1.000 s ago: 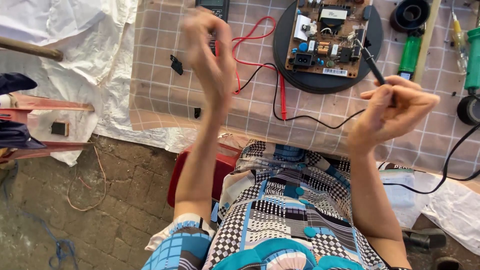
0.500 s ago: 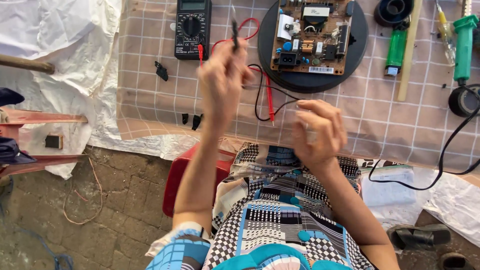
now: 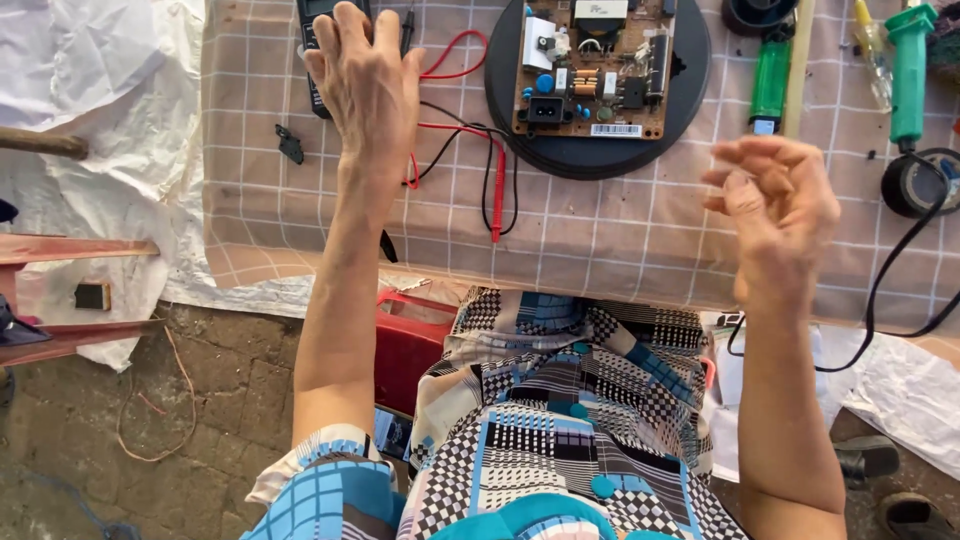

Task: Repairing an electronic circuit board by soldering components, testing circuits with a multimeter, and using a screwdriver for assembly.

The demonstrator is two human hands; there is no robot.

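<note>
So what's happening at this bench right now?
A person sits at a checked tablecloth doing electronics work. The left hand rests on a black multimeter at the far edge, its red probe lying loose on the cloth. The right hand is raised above the table, fingers loosely curled, holding nothing. A circuit board sits on a round black stand; a green-handled tool lies to the right.

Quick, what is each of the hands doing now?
Left hand: open, lying flat on the black multimeter.
Right hand: raised, fingers loosely curled, holding nothing.
</note>
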